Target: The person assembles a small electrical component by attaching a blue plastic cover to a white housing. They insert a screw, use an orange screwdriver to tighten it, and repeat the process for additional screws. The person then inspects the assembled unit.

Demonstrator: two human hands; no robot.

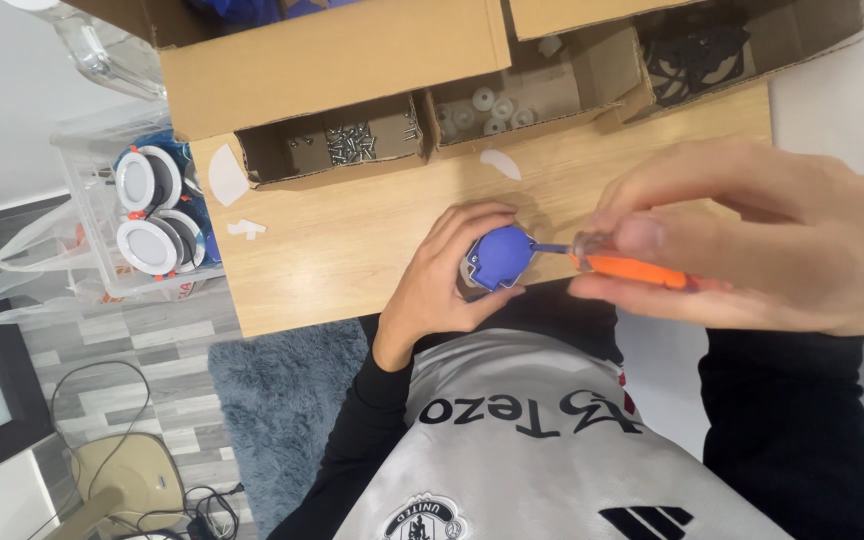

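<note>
I am viewing the left hand point(449, 277) gripping a small blue rounded part point(501, 256) at the frame's centre, its fingers curled around the part above the near edge of the wooden table point(352, 240). The right hand point(752, 235), at 3 o'clock from the part, is pinching an orange-handled screwdriver point(632, 268) between thumb and fingers, with the tip touching the part's right side. At 12 o'clock, cardboard trays are holding screws point(350, 142) and white washers point(492, 110); at 9 o'clock, a clear bin is holding round white fittings point(152, 215).
</note>
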